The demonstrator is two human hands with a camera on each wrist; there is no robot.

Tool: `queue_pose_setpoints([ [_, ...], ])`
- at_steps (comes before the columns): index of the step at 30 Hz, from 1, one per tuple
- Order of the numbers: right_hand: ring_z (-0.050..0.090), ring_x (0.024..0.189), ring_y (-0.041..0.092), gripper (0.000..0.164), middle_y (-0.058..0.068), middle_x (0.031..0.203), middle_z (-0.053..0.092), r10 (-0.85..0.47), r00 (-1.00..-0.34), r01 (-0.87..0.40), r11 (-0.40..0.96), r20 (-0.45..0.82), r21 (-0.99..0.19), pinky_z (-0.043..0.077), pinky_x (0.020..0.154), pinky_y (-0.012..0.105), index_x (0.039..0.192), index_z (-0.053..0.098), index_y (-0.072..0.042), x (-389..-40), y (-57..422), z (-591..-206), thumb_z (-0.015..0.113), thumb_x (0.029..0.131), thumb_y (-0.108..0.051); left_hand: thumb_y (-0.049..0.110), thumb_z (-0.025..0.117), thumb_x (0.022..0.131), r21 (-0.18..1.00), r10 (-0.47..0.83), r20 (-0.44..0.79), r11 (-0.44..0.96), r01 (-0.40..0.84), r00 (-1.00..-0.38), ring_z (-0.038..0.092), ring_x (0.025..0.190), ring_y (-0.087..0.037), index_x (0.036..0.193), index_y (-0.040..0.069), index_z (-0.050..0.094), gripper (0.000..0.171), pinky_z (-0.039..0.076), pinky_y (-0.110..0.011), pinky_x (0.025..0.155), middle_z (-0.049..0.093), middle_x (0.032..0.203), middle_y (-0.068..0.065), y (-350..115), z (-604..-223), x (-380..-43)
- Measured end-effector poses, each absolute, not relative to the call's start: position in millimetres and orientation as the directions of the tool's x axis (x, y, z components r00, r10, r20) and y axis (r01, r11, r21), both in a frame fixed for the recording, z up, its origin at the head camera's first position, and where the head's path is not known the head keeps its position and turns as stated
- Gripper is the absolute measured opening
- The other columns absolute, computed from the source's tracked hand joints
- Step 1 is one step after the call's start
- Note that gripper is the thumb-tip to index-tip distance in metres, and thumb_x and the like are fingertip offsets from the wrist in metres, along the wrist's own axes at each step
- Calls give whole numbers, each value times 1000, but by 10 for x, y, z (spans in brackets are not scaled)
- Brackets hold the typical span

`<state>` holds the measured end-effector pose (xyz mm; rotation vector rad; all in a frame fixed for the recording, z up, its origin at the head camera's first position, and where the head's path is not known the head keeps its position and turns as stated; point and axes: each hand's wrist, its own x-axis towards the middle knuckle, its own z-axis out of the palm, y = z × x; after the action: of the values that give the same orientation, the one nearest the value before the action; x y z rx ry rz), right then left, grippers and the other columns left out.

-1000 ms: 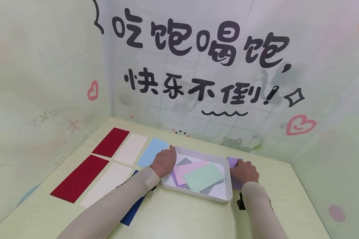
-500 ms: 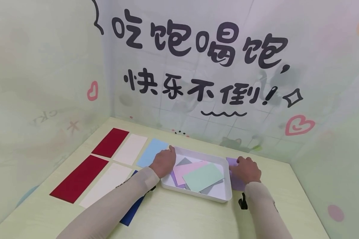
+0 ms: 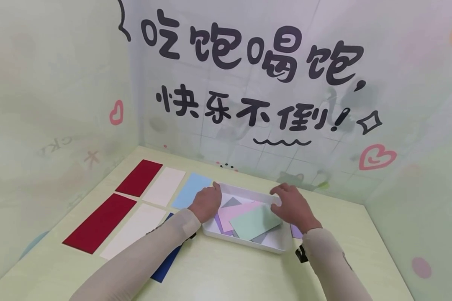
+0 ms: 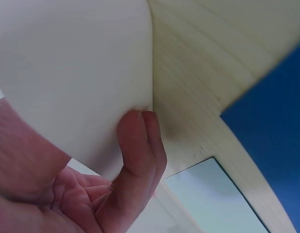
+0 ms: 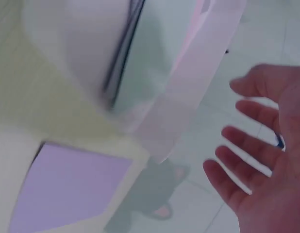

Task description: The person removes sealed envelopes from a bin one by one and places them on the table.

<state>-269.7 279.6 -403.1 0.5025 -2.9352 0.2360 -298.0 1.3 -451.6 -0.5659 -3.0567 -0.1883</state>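
A white shallow tray (image 3: 245, 243) holds several loose cards, with a pale green card (image 3: 253, 222) on top of a pink card (image 3: 227, 217); grey and purple ones show beneath. My left hand (image 3: 205, 205) grips the tray's left wall, thumb over the rim and fingers (image 4: 136, 145) against the outside. Above the tray's right end, my right hand (image 3: 294, 208) is raised with fingers spread and nothing in them. In the right wrist view it is apart from the tray. A purple card (image 5: 72, 189) lies on the table beside the tray, mostly hidden by my right hand in the head view.
To the left, two dark red cards (image 3: 98, 223), two pale cards (image 3: 163, 186), a light blue card (image 3: 193, 190) and a dark blue card (image 3: 165, 265) lie on the table (image 3: 226, 276). Printed walls (image 3: 226, 138) stand behind and at both sides.
My right hand has lifted off the purple card at the tray's right and moved up and left over the tray's right end. The left hand keeps its grip; tray and cards look still.
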Motion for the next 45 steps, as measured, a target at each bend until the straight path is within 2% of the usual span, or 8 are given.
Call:
queue_pose_setpoints([
  [5,51,119,23,45,-3,127,58,-514,-858,-511,845,29,-156,44,97,42,127,64,-17,-2705,2531,-4009,73,82,-16,7,52,102,115,344,47,931,347,-938,64,69,-22,142,-17,35,49,56,-34,67,58,72,-14,7,-4514,-2981],
  [9,48,122,19,61,-8,133,54,-547,-828,-523,834,-128,-179,44,97,39,133,61,-25,-2679,2412,-4067,78,77,-10,7,52,102,105,352,54,929,355,-935,64,69,-22,141,-18,36,49,56,-34,66,58,72,-14,14,-4504,-2964],
  [12,48,122,19,71,-7,134,53,-558,-809,-525,827,-185,-201,45,95,39,135,59,-27,-2645,2382,-4128,84,71,-10,7,53,101,90,362,65,926,367,-930,62,66,-20,140,-19,36,49,56,-33,64,57,70,-13,20,-4494,-2953],
  [18,48,117,16,74,-9,131,53,-605,-777,-573,794,-175,-203,45,94,40,133,58,-28,-2598,2404,-4218,91,67,-21,7,53,101,82,368,81,924,374,-926,63,67,-19,140,-19,37,48,56,-31,65,56,68,-12,18,-4453,-2931],
  [30,48,118,15,70,-10,130,52,-631,-760,-606,775,-158,-182,44,97,39,128,61,-28,-2602,2424,-4240,93,66,-21,8,57,100,89,367,81,923,373,-927,61,65,-18,140,-18,38,51,56,-32,66,58,69,-12,8,-4499,-2956],
  [35,48,116,14,69,-12,129,51,-641,-756,-616,766,-137,-182,44,96,37,127,61,-30,-2612,2423,-4237,91,66,-21,8,57,100,102,365,74,923,371,-928,64,70,-21,140,-18,37,52,56,-33,68,59,72,-14,8,-4491,-2950],
  [41,49,109,15,64,-11,128,48,-644,-759,-620,760,-96,-198,45,90,37,126,61,-31,-2638,2397,-4224,86,67,-20,8,57,99,84,377,113,918,386,-919,62,65,-19,137,-19,40,50,56,-32,64,57,69,-13,-5,-4442,-2913],
  [45,48,114,16,64,-10,131,48,-637,-763,-610,767,-110,-199,43,94,40,128,60,-32,-2655,2376,-4225,84,69,-21,8,57,99,78,379,103,919,388,-919,64,69,-21,138,-19,39,50,56,-31,64,59,71,-13,-5,-4433,-2908],
])
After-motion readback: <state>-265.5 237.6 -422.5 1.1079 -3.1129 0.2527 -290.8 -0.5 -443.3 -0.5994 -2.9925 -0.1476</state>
